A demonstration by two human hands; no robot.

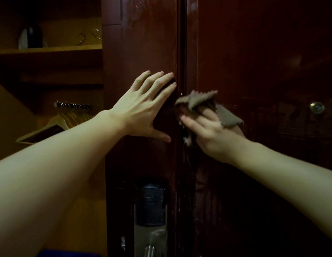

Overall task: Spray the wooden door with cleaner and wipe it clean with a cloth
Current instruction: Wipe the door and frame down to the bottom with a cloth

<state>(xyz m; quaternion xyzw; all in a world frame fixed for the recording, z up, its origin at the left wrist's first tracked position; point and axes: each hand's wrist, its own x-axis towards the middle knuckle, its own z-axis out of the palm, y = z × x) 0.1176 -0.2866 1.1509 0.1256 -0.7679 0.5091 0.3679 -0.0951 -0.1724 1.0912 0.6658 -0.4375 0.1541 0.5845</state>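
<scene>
The left hand [143, 106] presses flat with fingers spread on the dark wooden door [254, 62] beside its edge; the right hand [208, 134] grips a bunched brown cloth [198, 101] there, its fingertips hidden. Below, a lock [152, 216] sits dim, partly cut off.

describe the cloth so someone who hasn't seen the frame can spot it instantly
Start at the dark red wooden door filling the right half of the view, then drop to its left edge by the vertical gap. There the right hand grips a crumpled cloth against the wood. It is the only pale grey-brown, zigzag-edged thing there; the left hand beside it lies flat and bare.
</scene>
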